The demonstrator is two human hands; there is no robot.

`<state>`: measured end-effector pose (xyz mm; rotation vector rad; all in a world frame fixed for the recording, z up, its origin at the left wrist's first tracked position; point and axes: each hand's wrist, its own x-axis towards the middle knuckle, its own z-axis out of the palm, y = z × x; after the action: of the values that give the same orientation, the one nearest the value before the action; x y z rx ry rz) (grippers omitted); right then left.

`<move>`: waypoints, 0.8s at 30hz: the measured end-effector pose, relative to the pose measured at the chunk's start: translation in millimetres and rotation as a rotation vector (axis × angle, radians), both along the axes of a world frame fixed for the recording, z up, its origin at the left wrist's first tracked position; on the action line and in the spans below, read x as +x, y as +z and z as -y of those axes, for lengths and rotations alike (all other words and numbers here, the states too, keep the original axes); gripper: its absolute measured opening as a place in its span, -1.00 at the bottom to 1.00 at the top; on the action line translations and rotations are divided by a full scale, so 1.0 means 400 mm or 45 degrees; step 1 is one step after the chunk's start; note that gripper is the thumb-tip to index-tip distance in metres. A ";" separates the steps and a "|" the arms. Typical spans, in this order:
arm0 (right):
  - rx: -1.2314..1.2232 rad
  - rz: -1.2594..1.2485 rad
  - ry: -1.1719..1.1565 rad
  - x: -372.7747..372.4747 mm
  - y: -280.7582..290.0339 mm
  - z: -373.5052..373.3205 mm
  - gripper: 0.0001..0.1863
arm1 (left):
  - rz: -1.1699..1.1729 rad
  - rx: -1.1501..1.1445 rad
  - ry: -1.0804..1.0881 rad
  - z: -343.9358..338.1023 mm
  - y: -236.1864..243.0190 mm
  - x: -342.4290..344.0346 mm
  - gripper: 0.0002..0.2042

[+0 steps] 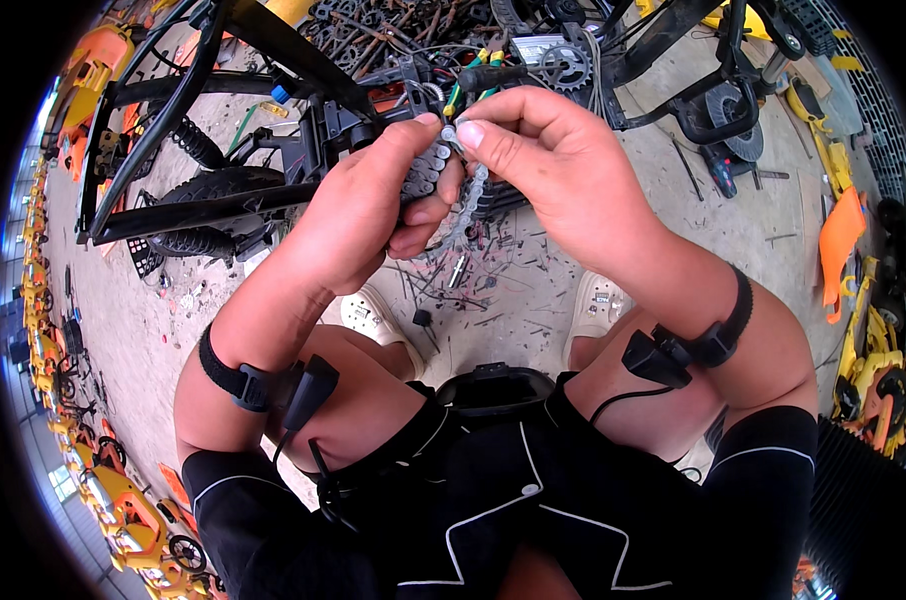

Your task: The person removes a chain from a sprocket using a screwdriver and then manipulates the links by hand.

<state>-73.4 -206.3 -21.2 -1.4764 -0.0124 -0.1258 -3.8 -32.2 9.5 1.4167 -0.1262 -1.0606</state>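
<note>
A grey link chain [426, 172] lies bunched in my left hand [363, 195], whose fingers curl around it. One length of the chain [470, 208] hangs down in a loop between my hands. My right hand [563, 155] pinches the chain's upper end between thumb and forefinger, close to my left thumb tip. Exactly which link sits in that pinch is partly covered by the fingertips. Just beyond my hands are pliers [456, 98] with green and yellow handles. A toothed chainring [563, 68] shows past my right hand.
A black vehicle frame [188, 205] with a tyre [213, 190] stands at the left. Piled metal parts [363, 40] lie at the far side. A power drill [720, 170] rests on the floor at right, near an orange panel [841, 245]. Small debris and a silver pin [458, 271] lie below my hands.
</note>
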 end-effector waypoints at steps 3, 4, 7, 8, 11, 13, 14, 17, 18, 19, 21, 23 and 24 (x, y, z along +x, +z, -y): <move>-0.010 -0.006 -0.016 0.001 0.000 0.000 -0.82 | -0.004 0.000 -0.009 -0.002 0.003 0.001 -0.52; -0.007 -0.010 -0.018 0.001 0.000 0.000 -0.82 | 0.003 -0.019 -0.023 -0.003 0.001 0.001 -0.52; 0.046 0.025 -0.027 -0.001 0.001 -0.002 -0.81 | 0.018 -0.056 -0.055 -0.004 -0.005 0.002 -0.52; 0.036 0.024 -0.037 -0.001 0.001 -0.001 -0.81 | 0.018 -0.056 -0.055 -0.003 -0.005 0.002 -0.52; 0.023 0.014 -0.059 -0.002 0.003 0.000 -0.80 | 0.003 -0.030 -0.051 -0.005 -0.007 0.003 -0.52; 0.028 -0.008 -0.074 -0.002 0.008 0.001 -0.80 | -0.005 -0.017 -0.056 -0.004 -0.010 0.003 -0.53; 0.025 0.008 -0.079 -0.002 0.007 0.001 -0.79 | -0.004 -0.016 -0.060 -0.002 -0.011 0.002 -0.53; 0.057 0.050 -0.066 -0.004 0.010 -0.003 -0.79 | 0.002 -0.001 -0.077 -0.004 -0.008 -0.001 -0.55; 0.091 0.059 -0.047 -0.005 0.015 -0.004 -0.79 | 0.003 0.004 -0.086 -0.004 -0.007 -0.001 -0.55; 0.125 0.068 -0.029 -0.005 0.018 -0.005 -0.79 | 0.011 0.022 -0.090 -0.002 -0.006 -0.003 -0.55; 0.111 0.051 -0.033 -0.006 0.015 -0.004 -0.80 | 0.029 0.060 -0.096 0.000 -0.004 -0.008 -0.54; 0.103 0.018 -0.033 -0.006 0.017 -0.002 -0.80 | -0.007 0.034 -0.117 -0.004 -0.010 -0.006 -0.53; 0.101 -0.007 -0.030 -0.007 0.021 0.001 -0.81 | -0.026 0.021 -0.127 -0.007 -0.012 -0.004 -0.53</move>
<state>-76.1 -206.5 -12.7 -1.3982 0.0139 -0.1397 -5.6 -29.2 4.5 1.4264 -0.1753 -1.1601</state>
